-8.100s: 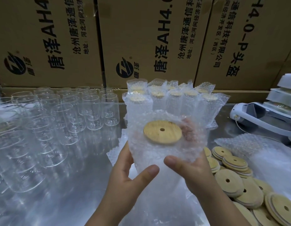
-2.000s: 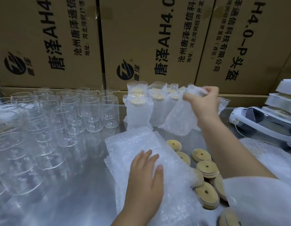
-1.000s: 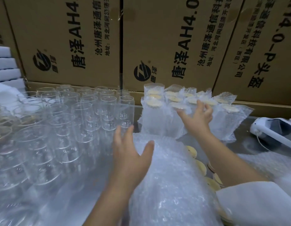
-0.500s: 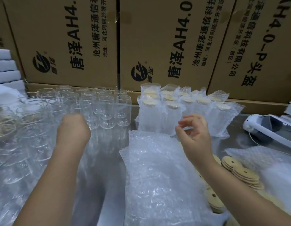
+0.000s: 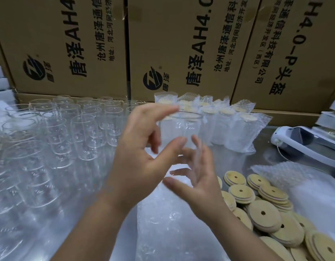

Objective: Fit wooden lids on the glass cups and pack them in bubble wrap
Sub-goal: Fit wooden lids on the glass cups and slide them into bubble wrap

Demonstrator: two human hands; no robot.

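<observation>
My left hand [image 5: 138,157] holds one clear glass cup [image 5: 181,129] upright in the air at the middle, index finger at its rim and thumb on its lower side. My right hand [image 5: 198,183] is just below and to the right of the cup, fingers spread and blurred, near its base; whether they touch it I cannot tell. No lid is on this cup. Round wooden lids [image 5: 264,213] with centre holes lie piled at the lower right. A stack of bubble wrap bags [image 5: 172,227] lies under my hands.
Several bare glass cups [image 5: 68,129] stand crowded on the left of the metal table. Wrapped, lidded cups [image 5: 234,129] stand in rows at the back. Cardboard boxes [image 5: 181,44] wall off the rear. A white device [image 5: 304,144] and more bubble wrap [image 5: 294,178] lie right.
My left hand took a cup from the group on the left and brought it to the middle. My right hand opened and moved under the cup.
</observation>
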